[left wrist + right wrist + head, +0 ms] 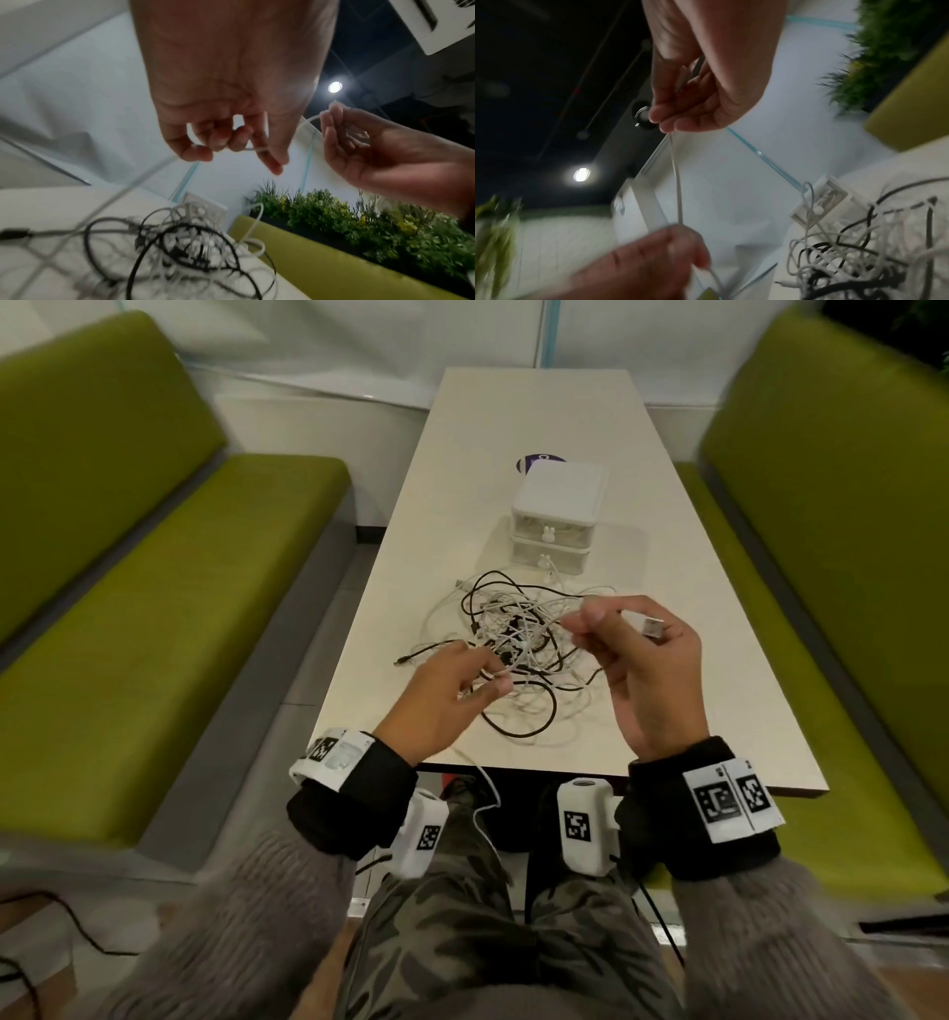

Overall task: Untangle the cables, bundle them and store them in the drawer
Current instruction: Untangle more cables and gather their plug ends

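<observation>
- Head: both hands hover over the table's (pixel 513 428) near end. Right hand (pixel 647 670) pinches a white cable (pixel 575 603) by its plug end; left hand (pixel 441 690) pinches the same cable lower down. Tangle (pixel 513 649) lies just before the closed drawers (pixel 552 536).
- Left wrist: thumb and fingers (pixel 197 154) nip the cable.
- Right wrist: cable (pixel 677 182) runs taut between both hands.
- Step, by my judgement: untangling, early. Next calls for drawing this cable free of the black loops, gently.

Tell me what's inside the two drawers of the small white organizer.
Both drawers of the white organizer are shut. A white cable trails out from the lower one's front. Through the translucent fronts, nothing else can be made out.
</observation>
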Action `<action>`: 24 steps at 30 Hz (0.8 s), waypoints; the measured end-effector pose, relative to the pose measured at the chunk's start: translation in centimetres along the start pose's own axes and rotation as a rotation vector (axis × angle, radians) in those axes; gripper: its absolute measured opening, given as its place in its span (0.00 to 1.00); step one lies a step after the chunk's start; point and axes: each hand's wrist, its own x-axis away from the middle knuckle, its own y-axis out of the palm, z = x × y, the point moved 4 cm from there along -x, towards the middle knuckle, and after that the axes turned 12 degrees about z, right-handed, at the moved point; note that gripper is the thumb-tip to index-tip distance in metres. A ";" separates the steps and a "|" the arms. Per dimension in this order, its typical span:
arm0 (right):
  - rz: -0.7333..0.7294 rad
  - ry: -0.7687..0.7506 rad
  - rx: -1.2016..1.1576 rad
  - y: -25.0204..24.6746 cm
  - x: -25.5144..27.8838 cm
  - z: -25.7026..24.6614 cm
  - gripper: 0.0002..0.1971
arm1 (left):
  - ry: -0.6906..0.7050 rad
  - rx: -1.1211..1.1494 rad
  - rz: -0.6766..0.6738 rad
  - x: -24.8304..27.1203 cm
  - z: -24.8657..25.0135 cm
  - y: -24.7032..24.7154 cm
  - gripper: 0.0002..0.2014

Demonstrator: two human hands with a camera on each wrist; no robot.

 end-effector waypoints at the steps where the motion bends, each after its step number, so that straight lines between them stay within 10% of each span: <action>1: 0.034 0.017 -0.051 -0.4 -0.3 -0.1 0.08 | 0.023 -0.014 -0.028 0.3 -0.7 0.5 0.07; 5: 0.237 0.011 -0.092 -3.1 -1.3 0.0 0.11 | 0.022 -0.246 -0.079 1.3 -4.5 0.3 0.07; 10: 0.457 -0.071 -0.203 -8.4 -2.5 -1.4 0.12 | -0.373 -0.649 -0.012 1.9 -12.5 -5.9 0.11; 16: 0.365 -0.046 -0.192 -9.5 -3.1 -1.3 0.07 | -0.596 -0.117 0.308 0.0 -16.2 -12.2 0.21; 19: 0.369 -0.009 -0.114 -8.5 -3.1 -0.3 0.05 | -0.538 -0.250 0.321 -2.0 -15.4 -12.6 0.20; 22: 0.300 0.030 -0.064 -7.1 -2.9 1.1 0.08 | -0.507 -0.573 0.145 -3.6 -17.0 -11.9 0.14; 24: 0.251 0.061 -0.042 -6.4 -2.7 2.2 0.09 | -0.588 -0.760 -0.156 -3.8 -17.5 -10.6 0.28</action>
